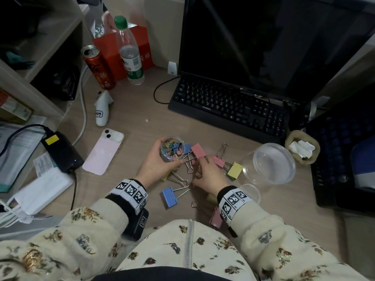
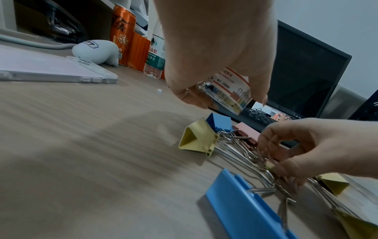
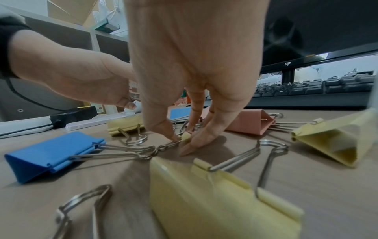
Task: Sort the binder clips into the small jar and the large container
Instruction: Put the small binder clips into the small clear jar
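Observation:
My left hand (image 1: 160, 159) grips a small clear jar (image 1: 171, 149), tilted and holding several small coloured binder clips; the jar (image 2: 231, 93) hangs just above the desk. My right hand (image 1: 200, 169) pinches a small yellow binder clip (image 3: 185, 136) that lies on the desk, thumb on one side and fingers on the other. Large clips lie around it: blue (image 1: 169, 196), pink (image 1: 198, 150), yellow (image 1: 235, 170), another pink (image 1: 216, 218). The large clear container (image 1: 271, 163) lies on its side to the right, with nothing in it.
A clear lid (image 1: 251, 191) sits by my right wrist. A black keyboard (image 1: 229, 106) and monitor stand behind. To the left lie a pink phone (image 1: 103, 152) and a black charger (image 1: 60, 151); a can (image 1: 99, 67) and a bottle (image 1: 129, 51) stand farther back.

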